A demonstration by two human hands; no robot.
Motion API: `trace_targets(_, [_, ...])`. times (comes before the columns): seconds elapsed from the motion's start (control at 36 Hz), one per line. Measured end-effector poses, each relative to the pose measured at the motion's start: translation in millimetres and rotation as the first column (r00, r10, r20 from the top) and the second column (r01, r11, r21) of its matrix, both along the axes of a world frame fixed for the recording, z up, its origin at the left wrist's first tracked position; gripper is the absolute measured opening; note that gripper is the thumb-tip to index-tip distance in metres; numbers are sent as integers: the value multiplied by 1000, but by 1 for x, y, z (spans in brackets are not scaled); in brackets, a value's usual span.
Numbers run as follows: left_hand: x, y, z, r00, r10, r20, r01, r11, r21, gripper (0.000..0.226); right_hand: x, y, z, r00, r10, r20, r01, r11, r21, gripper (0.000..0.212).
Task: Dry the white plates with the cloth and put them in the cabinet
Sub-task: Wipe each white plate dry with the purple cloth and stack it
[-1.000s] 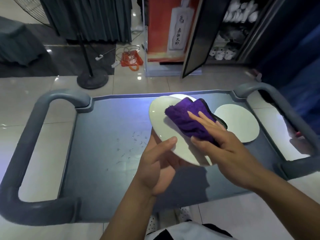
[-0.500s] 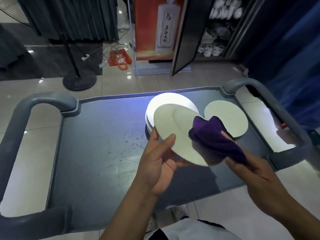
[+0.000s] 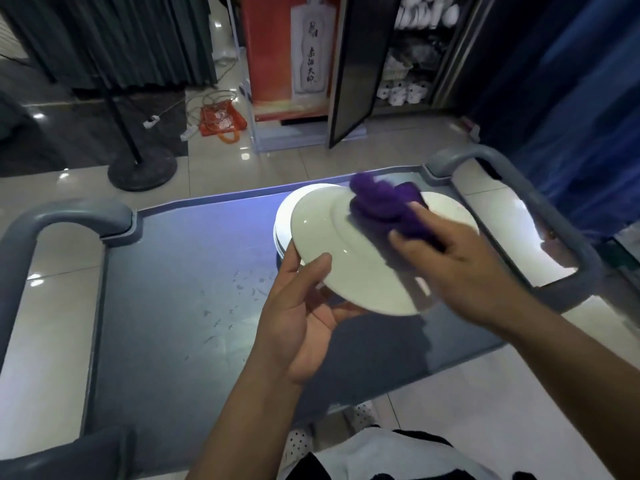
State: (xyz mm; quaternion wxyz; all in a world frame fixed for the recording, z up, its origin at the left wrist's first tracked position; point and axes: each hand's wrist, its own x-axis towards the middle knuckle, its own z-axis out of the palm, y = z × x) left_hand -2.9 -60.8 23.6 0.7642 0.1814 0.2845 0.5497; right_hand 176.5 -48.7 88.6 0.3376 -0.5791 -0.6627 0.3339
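Purple cloth (image 3: 384, 202) under right hand (image 3: 453, 258), now up from plate's (image 3: 332, 237) near-right edge to its far rim.

Plate (image 3: 346, 258): glossy, smooth white ceramic. Cloth (image 3: 384, 206): fuzzy purple fabric, apparently microfibre. Cart (image 3: 166, 289): matt grey plastic, wet in spots. Floor tiles (image 3: 242, 161): polished, reflective.

Red poster (image 3: 287, 53) — bottle w/ Chinese characters (illegible).
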Motion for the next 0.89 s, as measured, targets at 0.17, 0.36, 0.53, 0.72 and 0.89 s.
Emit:
trace_targets(0.17, [-6, 3, 11, 991, 129, -36, -130, 991, -25, 64, -36, -25, -24, 937, 220, 270, -230, 973, 4, 65])
trace_targets(0.36, [0, -3, 18, 990, 131, -59, -139, 979, -148, 49, -10, -15, -26, 846, 333, 417, -365, 931, -4, 77])
trace_targets(0.53, [13, -5, 24, 977, 91, -192, -133, 967, -219, 36, 5, -18, -37, 825, 321, 465, -383, 923, 43, 78])
trace_targets(0.72, [25, -1, 45, 930, 10, -368, -40, 996, -76, 30, 24, -29, -26, 969, 97, 228, -127, 984, 123, 64])
trace_targets(0.89, [45, 8, 45, 800, -152, -581, 201, 979, 20, 58, 60, -24, -14, 973, -124, -192, 125, 992, -6, 54])
